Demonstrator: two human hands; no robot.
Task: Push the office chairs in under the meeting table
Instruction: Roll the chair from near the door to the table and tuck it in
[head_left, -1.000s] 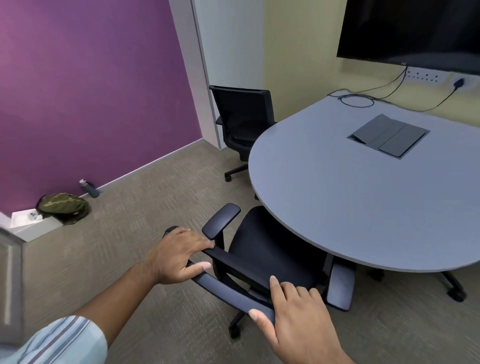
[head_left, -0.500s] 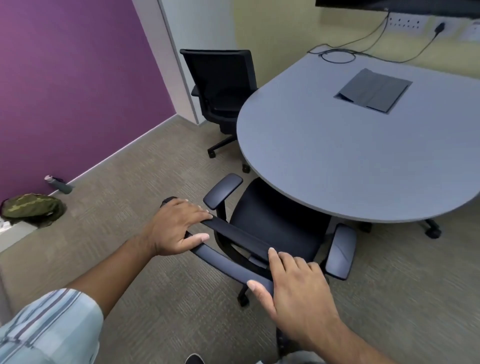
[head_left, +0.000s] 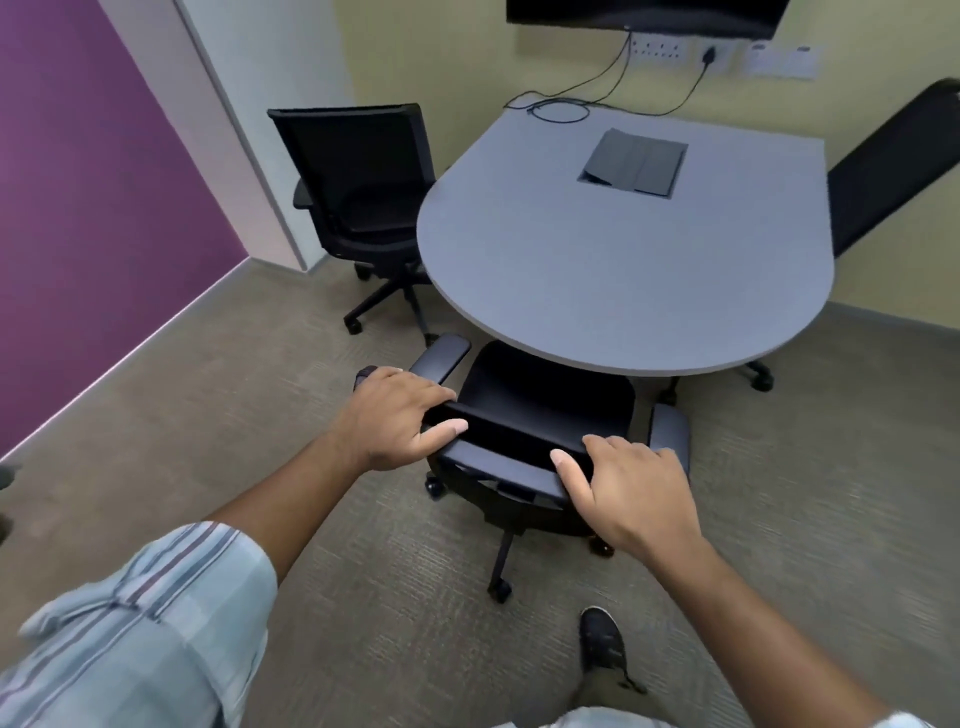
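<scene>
Both hands on the top edge of the near chair's (head_left: 545, 405) backrest. Left hand (head_left: 397, 415) at the left end, fingers over the top, thumb on the near side: grip closed around the backrest edge. Right hand (head_left: 631, 491) at the right end, fingers draped over the top, thumb along the near side: grip holding the same edge.

Near chair sits at the curved end of the grey surface (head_left: 597, 249); the front of its seat is under the rim, backrest and both armrests outside it. Left armrest (head_left: 441, 356) just beside the rim, right armrest (head_left: 670, 431) clear of it.

Second chair (head_left: 358, 176) at the surface's left side, seat partly under the rim, backrest upright. Third chair's backrest (head_left: 893, 161) shows at the right edge, tilted, behind the surface.

On the surface: closed cable hatch (head_left: 631, 162), coiled cable (head_left: 558, 110) near the wall. Shoe (head_left: 602, 639) on the carpet behind the near chair's base.
</scene>
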